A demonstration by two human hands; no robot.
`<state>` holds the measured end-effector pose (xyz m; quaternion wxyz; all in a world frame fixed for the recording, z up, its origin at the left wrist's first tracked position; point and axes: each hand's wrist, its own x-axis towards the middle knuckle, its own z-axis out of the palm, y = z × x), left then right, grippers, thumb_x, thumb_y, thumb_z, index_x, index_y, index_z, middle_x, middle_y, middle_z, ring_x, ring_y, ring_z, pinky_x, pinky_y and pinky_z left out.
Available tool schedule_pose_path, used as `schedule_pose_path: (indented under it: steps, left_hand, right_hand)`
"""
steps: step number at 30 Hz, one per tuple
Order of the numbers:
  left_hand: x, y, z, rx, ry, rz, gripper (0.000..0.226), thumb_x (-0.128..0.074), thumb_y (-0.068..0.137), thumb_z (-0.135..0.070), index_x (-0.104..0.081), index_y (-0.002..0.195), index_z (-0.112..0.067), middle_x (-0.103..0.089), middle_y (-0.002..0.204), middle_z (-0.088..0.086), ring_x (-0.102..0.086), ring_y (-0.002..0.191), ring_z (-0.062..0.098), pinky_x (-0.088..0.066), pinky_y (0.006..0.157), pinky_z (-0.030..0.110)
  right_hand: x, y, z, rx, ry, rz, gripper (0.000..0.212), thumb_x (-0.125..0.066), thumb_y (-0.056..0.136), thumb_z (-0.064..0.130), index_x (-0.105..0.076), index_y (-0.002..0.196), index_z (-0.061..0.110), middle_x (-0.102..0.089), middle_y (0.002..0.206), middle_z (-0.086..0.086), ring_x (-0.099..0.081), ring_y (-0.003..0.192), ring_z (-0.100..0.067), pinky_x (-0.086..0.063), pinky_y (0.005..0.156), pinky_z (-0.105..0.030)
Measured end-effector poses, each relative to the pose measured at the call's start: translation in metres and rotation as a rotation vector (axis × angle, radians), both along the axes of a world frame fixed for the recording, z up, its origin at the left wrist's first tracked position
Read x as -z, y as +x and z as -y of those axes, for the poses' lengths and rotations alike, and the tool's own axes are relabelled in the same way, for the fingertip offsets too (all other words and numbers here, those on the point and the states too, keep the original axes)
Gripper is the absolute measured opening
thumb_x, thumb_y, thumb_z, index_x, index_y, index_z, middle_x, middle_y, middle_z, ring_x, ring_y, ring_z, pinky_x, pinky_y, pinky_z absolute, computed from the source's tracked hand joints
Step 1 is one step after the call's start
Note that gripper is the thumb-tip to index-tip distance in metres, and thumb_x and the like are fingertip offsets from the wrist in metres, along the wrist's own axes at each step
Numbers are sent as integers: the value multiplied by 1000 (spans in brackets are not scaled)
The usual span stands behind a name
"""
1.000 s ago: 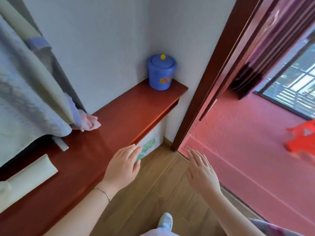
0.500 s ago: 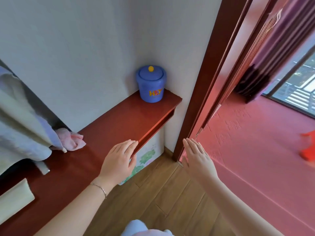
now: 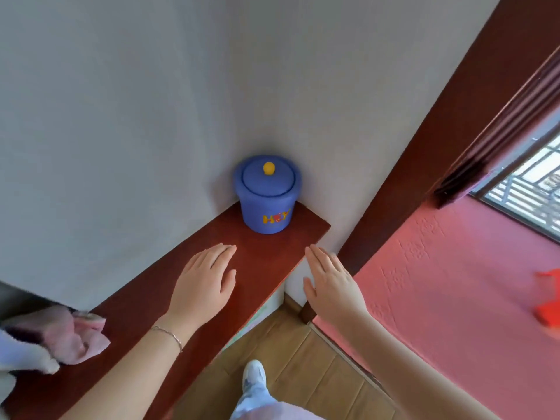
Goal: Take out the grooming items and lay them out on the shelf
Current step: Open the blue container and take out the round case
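A blue lidded pot [image 3: 267,195] with a yellow knob and the letters "HEY" stands in the far corner of the dark red wooden shelf [image 3: 145,301]. Its lid is on, so its contents are hidden. My left hand [image 3: 203,280] hovers flat over the shelf, fingers apart, a hand's length short of the pot, holding nothing. My right hand [image 3: 331,280] is held out beside the shelf's right front edge, also flat and empty. No grooming items show.
Pink cloth [image 3: 75,331] and pale fabric lie on the shelf's near left end. A dark brown door frame [image 3: 424,165] rises right of the shelf. Behind it is a pink floor [image 3: 454,298] with a red object [image 3: 548,301]. My shoe [image 3: 254,374] is on the wooden floor.
Both hands have moved forward towards the blue pot, and the view has closed in on the shelf's far corner. The left hand is now over the shelf instead of at its edge.
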<state>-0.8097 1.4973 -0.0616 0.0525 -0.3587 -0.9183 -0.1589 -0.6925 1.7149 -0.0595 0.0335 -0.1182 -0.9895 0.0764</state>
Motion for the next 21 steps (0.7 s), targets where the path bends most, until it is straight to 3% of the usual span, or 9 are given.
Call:
schedule_pose_path:
  steps: [2, 5, 8, 11, 14, 18, 21]
  left_hand:
    - [-4, -24, -12, -3, 36, 3, 45, -40, 86, -29, -60, 120, -6, -63, 116, 7, -58, 109, 23, -38, 95, 31]
    - [-13, -59, -30, 30, 36, -9, 47, -39, 86, -30, -59, 122, -7, -62, 118, 8, -59, 109, 24, -44, 93, 35]
    - [-24, -87, -47, 28, 49, -21, 48, -39, 86, -32, -59, 121, -6, -63, 117, 8, -59, 104, 24, -47, 89, 36]
    - [-29, -103, -60, 20, 80, -24, 48, -39, 87, -32, -58, 122, -6, -63, 118, 9, -57, 104, 24, -47, 88, 36]
    - [-29, -112, -68, 21, 97, -24, 48, -40, 87, -33, -58, 122, -6, -62, 119, 10, -59, 104, 26, -46, 88, 35]
    - [-34, -121, -79, -17, 161, 6, 48, -43, 88, -38, -59, 120, -7, -62, 119, 8, -56, 106, 23, -40, 90, 30]
    - [-50, -132, -98, -5, 206, 40, 50, -44, 88, -43, -61, 119, -8, -62, 118, 7, -59, 104, 25, -46, 88, 36]
  right_hand:
    - [-5, -24, -5, 21, -31, 9, 54, -45, 82, 28, -51, 130, 3, -56, 131, -10, -52, 122, -26, -42, 101, -40]
    - [-18, -60, -13, 51, -108, -63, 61, -33, 85, 35, -43, 137, 7, -46, 141, -8, -40, 133, -24, -28, 107, -34]
    - [-31, -92, -24, 67, -170, -100, 57, -42, 90, 29, -35, 141, 7, -37, 147, -8, -32, 137, -25, -28, 109, -34]
    - [-40, -119, -34, 68, -198, -123, 60, -36, 89, 35, -34, 142, 6, -37, 147, -10, -32, 136, -28, -28, 109, -35]
    - [-39, -140, -45, 30, -233, -81, 62, -44, 94, 37, -23, 146, 11, -24, 153, -5, -22, 140, -21, -17, 112, -26]
    - [-38, -156, -53, -5, -298, -72, 81, -42, 86, 60, -19, 147, 13, -19, 155, -1, -17, 141, -14, -13, 108, -17]
    - [-36, -161, -59, -44, -365, -53, 83, -53, 85, 55, -17, 148, 14, -17, 156, 1, -16, 141, -11, -11, 107, -15]
